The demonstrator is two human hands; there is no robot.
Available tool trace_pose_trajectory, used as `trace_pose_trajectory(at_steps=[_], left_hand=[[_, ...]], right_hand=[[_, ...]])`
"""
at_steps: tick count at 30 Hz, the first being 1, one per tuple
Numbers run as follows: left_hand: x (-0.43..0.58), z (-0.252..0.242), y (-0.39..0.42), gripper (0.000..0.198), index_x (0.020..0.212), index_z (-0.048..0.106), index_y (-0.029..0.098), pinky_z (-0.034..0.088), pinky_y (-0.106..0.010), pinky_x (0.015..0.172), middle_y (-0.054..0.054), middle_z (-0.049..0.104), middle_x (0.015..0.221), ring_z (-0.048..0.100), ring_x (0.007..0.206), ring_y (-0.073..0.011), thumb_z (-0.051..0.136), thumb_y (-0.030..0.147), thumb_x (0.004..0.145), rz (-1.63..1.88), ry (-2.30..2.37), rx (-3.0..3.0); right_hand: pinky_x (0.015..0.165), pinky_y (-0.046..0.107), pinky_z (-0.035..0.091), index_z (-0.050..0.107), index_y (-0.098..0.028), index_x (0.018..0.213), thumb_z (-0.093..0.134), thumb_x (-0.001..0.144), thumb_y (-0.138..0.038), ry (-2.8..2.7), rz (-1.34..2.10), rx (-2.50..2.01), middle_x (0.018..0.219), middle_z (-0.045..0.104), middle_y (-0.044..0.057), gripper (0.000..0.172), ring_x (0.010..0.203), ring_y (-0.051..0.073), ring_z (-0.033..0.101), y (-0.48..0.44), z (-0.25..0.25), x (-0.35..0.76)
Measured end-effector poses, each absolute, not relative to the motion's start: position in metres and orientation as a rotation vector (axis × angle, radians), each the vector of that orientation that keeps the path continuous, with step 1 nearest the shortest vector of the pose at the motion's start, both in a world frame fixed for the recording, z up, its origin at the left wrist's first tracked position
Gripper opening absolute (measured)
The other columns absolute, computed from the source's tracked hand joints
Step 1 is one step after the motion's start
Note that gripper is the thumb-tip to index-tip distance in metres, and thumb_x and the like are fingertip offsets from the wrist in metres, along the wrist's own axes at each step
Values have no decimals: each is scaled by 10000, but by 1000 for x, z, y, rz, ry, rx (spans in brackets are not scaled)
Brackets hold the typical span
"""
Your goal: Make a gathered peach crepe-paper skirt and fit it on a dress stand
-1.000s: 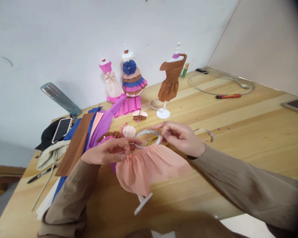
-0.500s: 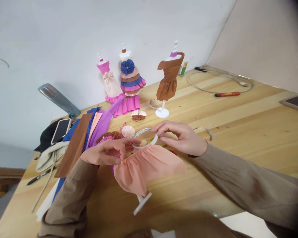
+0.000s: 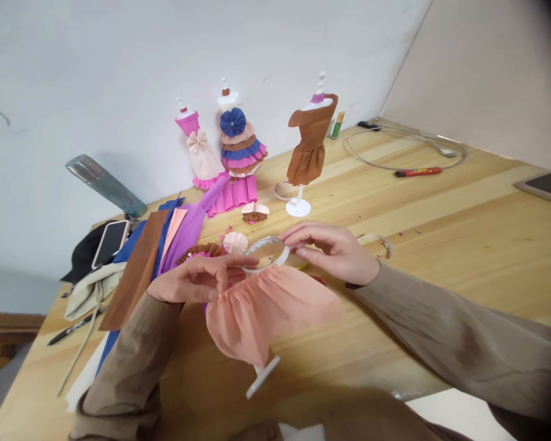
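My right hand (image 3: 328, 248) pinches the near-right rim of a roll of white tape (image 3: 282, 257), which is held up above the table. At the gathered top edge of a peach paper skirt (image 3: 252, 318), my left hand (image 3: 188, 280) is closed with thumb and finger, while another finger reaches to the roll's left side. The skirt hangs on a tilted doll-size dress stand, whose white base (image 3: 262, 378) sticks out below the hem. The upper part of this stand is hidden behind my left hand and the skirt.
Several dressed mini mannequins stand at the back, one in a brown dress (image 3: 310, 144). Folded coloured sheets (image 3: 135, 269), a phone (image 3: 110, 244) and a spray can (image 3: 105, 185) lie or lean at left. A cable (image 3: 371, 164) and red cutter (image 3: 417, 173) rest at right.
Both hands, the roll and the skirt keep nearly the same arrangement. The roll has tipped or shifted slightly between my hands, and the whole view has drifted a little.
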State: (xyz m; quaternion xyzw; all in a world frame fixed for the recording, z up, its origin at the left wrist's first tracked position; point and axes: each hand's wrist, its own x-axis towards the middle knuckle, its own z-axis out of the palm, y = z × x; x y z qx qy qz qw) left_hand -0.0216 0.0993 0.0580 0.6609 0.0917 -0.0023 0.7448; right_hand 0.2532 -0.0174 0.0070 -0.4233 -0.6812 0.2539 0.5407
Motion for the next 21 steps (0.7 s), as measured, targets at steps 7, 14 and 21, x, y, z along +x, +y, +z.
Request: trace_pose_trajectory(at_steps=[7, 14, 21], left_hand=[[-18, 48, 98, 115, 733, 669, 145, 340, -562, 1129, -154, 510, 1495, 448, 1398, -382, 711, 216, 814, 153, 242, 1344], [-15, 39, 96, 251, 691, 605, 147, 419, -518, 1052, -182, 652, 1312, 564, 1284, -374, 786, 317, 729, 206, 360, 1290], [-14, 50, 98, 187, 696, 632, 155, 398, -498, 1085, -134, 601, 1408, 489, 1369, -362, 740, 277, 788, 233, 364, 1330]], right_hand=[[632, 287, 495, 693, -200, 984, 621, 866, -234, -1545, 656, -1073, 1053, 707, 97, 143, 733, 136, 611, -14, -2, 258], [732, 333, 524, 690, -210, 1024, 683, 844, -377, -1439, 793, -1077, 1008, 693, 83, 245, 820, 178, 645, -13, -4, 256], [600, 287, 468, 691, -184, 1010, 656, 852, -521, -1257, 963, -1019, 835, 688, 61, 374, 668, 148, 591, -16, -3, 262]])
